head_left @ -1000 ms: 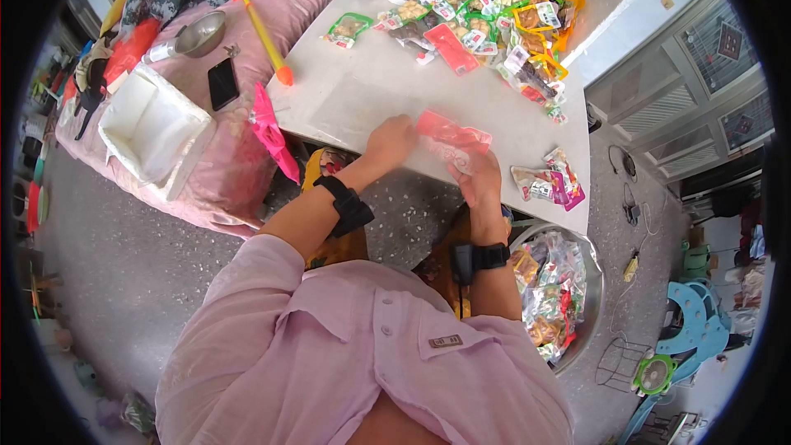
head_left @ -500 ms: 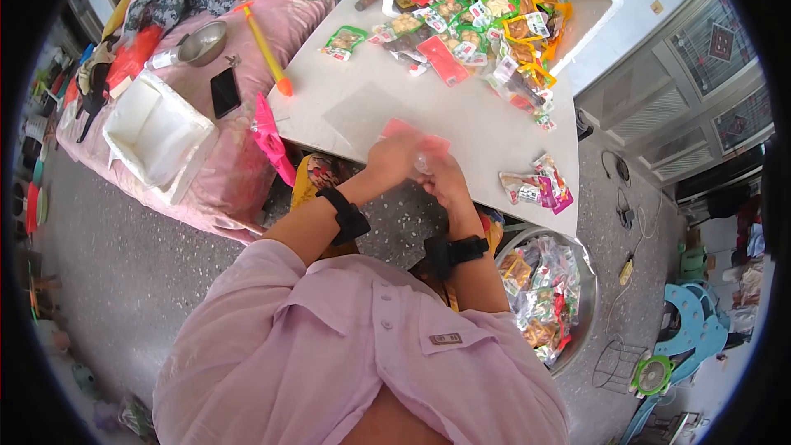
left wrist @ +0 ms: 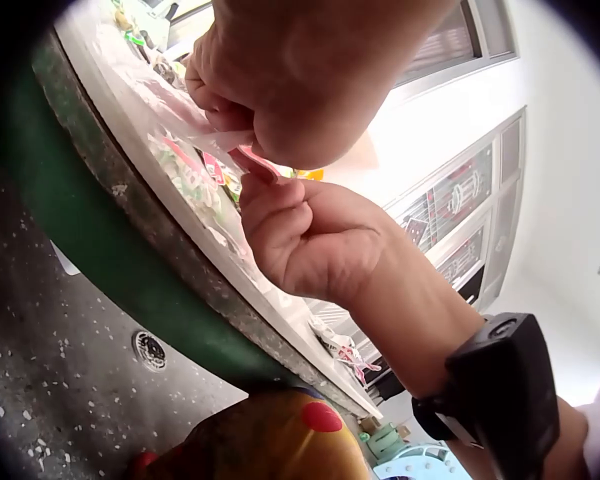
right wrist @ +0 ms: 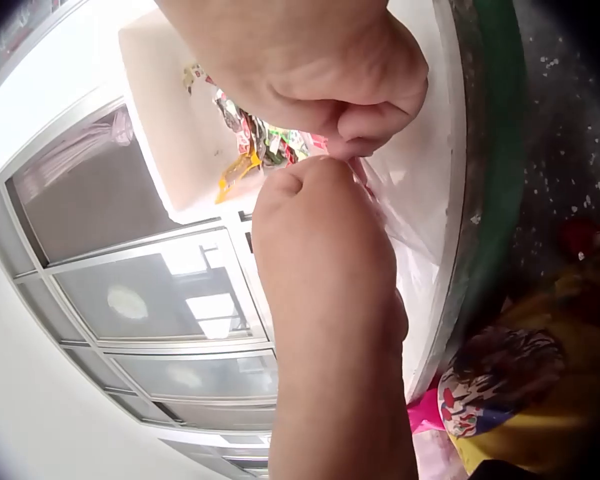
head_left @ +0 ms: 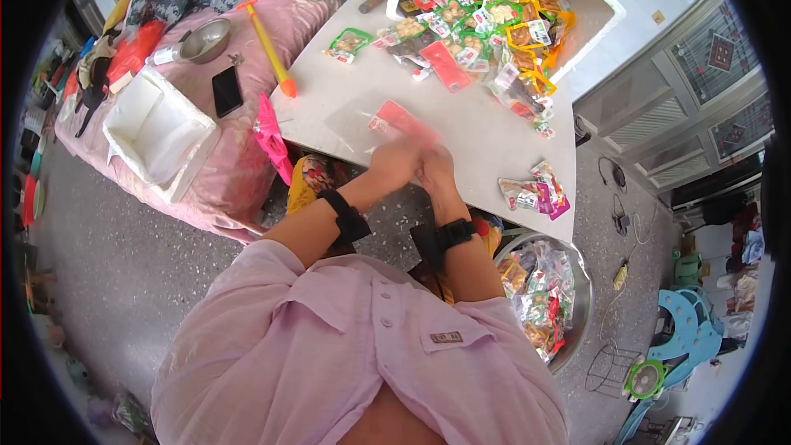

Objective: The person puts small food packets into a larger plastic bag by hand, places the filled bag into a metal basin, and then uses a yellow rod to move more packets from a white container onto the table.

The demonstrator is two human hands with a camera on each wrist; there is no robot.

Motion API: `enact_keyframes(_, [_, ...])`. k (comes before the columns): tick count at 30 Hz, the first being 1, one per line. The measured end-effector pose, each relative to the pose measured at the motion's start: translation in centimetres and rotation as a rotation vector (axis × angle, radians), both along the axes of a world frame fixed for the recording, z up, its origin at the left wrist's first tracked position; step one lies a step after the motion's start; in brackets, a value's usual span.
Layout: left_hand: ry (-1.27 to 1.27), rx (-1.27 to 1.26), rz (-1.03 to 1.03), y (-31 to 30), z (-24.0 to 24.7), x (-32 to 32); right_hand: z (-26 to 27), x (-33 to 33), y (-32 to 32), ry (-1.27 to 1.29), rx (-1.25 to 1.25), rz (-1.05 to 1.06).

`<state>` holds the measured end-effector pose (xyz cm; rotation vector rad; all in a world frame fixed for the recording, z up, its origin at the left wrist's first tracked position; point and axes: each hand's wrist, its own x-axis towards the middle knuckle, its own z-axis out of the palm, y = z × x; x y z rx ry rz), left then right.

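Close together over the table's near edge, my left hand (head_left: pixel 395 162) and right hand (head_left: pixel 437 169) both pinch a flat pink-and-clear plastic packet (head_left: pixel 400 118). Most of the packet reaches out beyond the fingers, towards the back left. In the left wrist view, a pink edge of the packet (left wrist: pixel 255 163) shows between the curled fingers of the two hands. Clear film (right wrist: pixel 405 225) hangs beside the hands in the right wrist view. The fingertips are partly hidden behind the hands.
A white foam box (head_left: pixel 597 33) spills colourful snack packs (head_left: pixel 474 29) onto the table (head_left: pixel 486 128). Another pink packet (head_left: pixel 445 66) lies on the pile. Several packs (head_left: pixel 535 191) lie at the right edge, above a metal basin (head_left: pixel 583 297) of packs. A phone (head_left: pixel 227 91) rests on the bed.
The right hand has moved left to meet the left hand, bringing the pink packet along. The left hand has taken hold of the packet, which now points back left.
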<state>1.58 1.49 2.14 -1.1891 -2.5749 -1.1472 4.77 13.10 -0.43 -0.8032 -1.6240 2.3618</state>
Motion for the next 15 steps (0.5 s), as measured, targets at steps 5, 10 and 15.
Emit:
enact_keyframes(5, [0.051,0.011,0.042,-0.2,0.0,-1.0,0.9,-0.6,-0.4,-0.062,0.656,-0.019])
enact_keyframes(10, [0.069,0.025,0.021,-0.2,0.4,-0.4,1.6,0.8,-1.7,-0.03,0.504,-0.152])
enact_keyframes(15, [0.048,0.079,0.003,0.3,-0.8,-0.6,-2.2,0.0,-0.9,0.042,0.455,-0.006])
